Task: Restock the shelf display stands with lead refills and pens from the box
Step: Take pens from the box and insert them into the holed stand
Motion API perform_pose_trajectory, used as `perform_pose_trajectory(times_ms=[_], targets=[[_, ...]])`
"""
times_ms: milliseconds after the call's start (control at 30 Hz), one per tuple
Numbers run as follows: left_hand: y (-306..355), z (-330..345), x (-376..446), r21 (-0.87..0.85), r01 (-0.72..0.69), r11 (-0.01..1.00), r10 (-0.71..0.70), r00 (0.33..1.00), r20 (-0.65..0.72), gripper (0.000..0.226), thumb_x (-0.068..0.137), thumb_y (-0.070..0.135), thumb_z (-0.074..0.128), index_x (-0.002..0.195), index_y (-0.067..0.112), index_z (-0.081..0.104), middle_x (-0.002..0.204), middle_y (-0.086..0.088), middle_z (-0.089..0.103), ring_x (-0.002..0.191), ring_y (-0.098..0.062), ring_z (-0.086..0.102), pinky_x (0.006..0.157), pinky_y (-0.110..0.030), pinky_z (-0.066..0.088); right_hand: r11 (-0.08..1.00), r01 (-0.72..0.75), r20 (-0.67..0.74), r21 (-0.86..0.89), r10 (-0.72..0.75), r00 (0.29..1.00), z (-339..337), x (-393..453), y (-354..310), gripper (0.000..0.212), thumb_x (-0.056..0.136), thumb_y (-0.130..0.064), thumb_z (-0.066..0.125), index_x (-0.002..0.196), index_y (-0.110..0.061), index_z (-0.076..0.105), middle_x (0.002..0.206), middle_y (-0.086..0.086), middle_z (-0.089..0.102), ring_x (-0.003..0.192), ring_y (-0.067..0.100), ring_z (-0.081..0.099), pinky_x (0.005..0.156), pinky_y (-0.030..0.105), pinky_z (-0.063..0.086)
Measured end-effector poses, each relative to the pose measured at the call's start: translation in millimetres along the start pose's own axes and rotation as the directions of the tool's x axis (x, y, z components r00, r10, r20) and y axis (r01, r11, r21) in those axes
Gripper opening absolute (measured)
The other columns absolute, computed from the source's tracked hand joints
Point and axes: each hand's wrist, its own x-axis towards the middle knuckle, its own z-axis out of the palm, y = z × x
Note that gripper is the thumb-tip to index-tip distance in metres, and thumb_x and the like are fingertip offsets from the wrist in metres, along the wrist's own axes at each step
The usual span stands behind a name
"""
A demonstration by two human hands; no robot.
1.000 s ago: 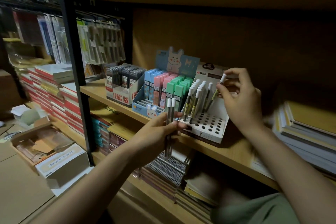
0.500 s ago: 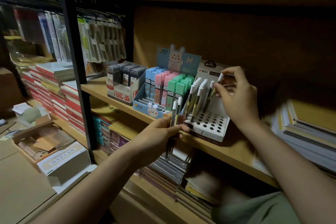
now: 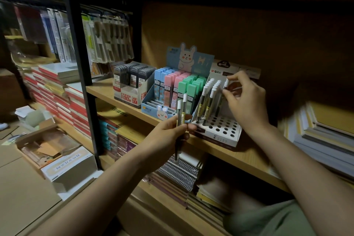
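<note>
A white display stand (image 3: 220,132) with round holes sits on the wooden shelf (image 3: 235,156); several white-capped lead refill tubes (image 3: 207,99) stand in its back rows. My right hand (image 3: 244,99) pinches the white cap of one tube (image 3: 226,84) over the stand's back right. In front of the stand's left corner, my left hand (image 3: 168,136) grips two upright refill tubes (image 3: 181,113). To the left stands a blue bunny stand (image 3: 162,110) with blue, pink and green refill cases, and a box of black cases (image 3: 132,80).
An open cardboard box (image 3: 57,151) lies on the floor at lower left. Stacked notebooks fill the left shelves (image 3: 57,90), the shelf below (image 3: 178,174) and the right side (image 3: 325,132). A black upright post (image 3: 82,74) divides the shelving. Hanging packets (image 3: 107,40) fill the back left.
My left hand lifted slightly with its two tubes toward the stand's left corner. The right hand stayed at the stand's back right, pinching a tube's cap.
</note>
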Motion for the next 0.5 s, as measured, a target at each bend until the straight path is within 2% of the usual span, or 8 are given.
perform_pose_trajectory(times_ms=[67, 167, 300, 367, 433, 500], targets=[[0.1, -0.3, -2.0, -0.016, -0.017, 1.0, 0.018, 0.998, 0.065, 0.029, 0.1, 0.008, 0.043, 0.128, 0.0, 0.049, 0.09, 0.001, 0.071, 0.069, -0.008, 0.057, 0.059, -0.019, 0.048, 1.0, -0.01, -0.002, -0.007, 0.01, 1.0, 0.4, 0.1, -0.9, 0.028, 0.086, -0.009, 0.072, 0.11, -0.014, 0.059, 0.098, -0.005, 0.055, 0.086, 0.011, 0.057, 0.065, 0.01, 0.041], [0.7, -1.7, -3.2, -0.075, -0.036, 0.997, 0.043, 0.995, 0.091, 0.032, 0.097, 0.005, 0.045, 0.128, 0.003, 0.048, 0.106, -0.006, 0.072, 0.078, -0.014, 0.063, 0.067, -0.021, 0.055, 1.0, -0.029, 0.014, -0.009, 0.029, 0.999, 1.9, 0.9, -2.4, 0.027, 0.086, -0.007, 0.071, 0.107, -0.017, 0.058, 0.099, -0.003, 0.057, 0.089, 0.013, 0.058, 0.065, 0.012, 0.042], [0.2, -3.6, -3.5, -0.082, -0.061, 0.995, 0.069, 0.993, 0.092, 0.036, 0.089, 0.009, 0.052, 0.125, 0.009, 0.054, 0.101, -0.007, 0.072, 0.083, -0.015, 0.067, 0.072, -0.023, 0.057, 0.998, -0.054, 0.072, -0.016, 0.055, 0.996, 3.3, -3.4, -3.8, 0.027, 0.086, -0.003, 0.068, 0.105, -0.019, 0.057, 0.099, -0.002, 0.056, 0.084, 0.011, 0.058, 0.063, 0.01, 0.043], [0.6, -4.4, -4.4, -0.083, -0.075, 0.994, 0.083, 0.992, 0.092, 0.037, 0.084, 0.012, 0.055, 0.121, 0.011, 0.058, 0.1, -0.008, 0.072, 0.086, -0.017, 0.067, 0.075, -0.025, 0.056, 0.999, -0.05, 0.051, -0.01, 0.05, 0.997, -1.3, -4.4, -7.3, 0.03, 0.086, -0.008, 0.069, 0.113, -0.018, 0.06, 0.106, -0.003, 0.053, 0.077, 0.003, 0.057, 0.067, 0.014, 0.051], [1.0, -4.5, -4.7, -0.08, -0.081, 0.994, 0.088, 0.992, 0.095, 0.036, 0.084, 0.013, 0.057, 0.119, 0.009, 0.059, 0.105, -0.009, 0.072, 0.088, -0.017, 0.068, 0.076, -0.025, 0.057, 1.0, -0.024, -0.015, 0.017, 0.024, 1.0, -9.8, -4.2, -11.7, 0.034, 0.087, -0.017, 0.07, 0.119, -0.017, 0.059, 0.109, -0.005, 0.05, 0.072, -0.002, 0.056, 0.064, 0.01, 0.051], [1.7, -3.0, -4.8, -0.074, -0.082, 0.994, 0.089, 0.991, 0.103, 0.036, 0.086, 0.013, 0.056, 0.121, 0.007, 0.059, 0.111, -0.009, 0.071, 0.09, -0.017, 0.068, 0.076, -0.025, 0.057, 0.992, -0.002, -0.072, 0.123, 0.011, 0.997, -18.6, -6.8, -17.4, 0.028, 0.089, -0.023, 0.068, 0.116, -0.021, 0.059, 0.101, -0.008, 0.056, 0.073, -0.001, 0.059, 0.063, 0.009, 0.052]])
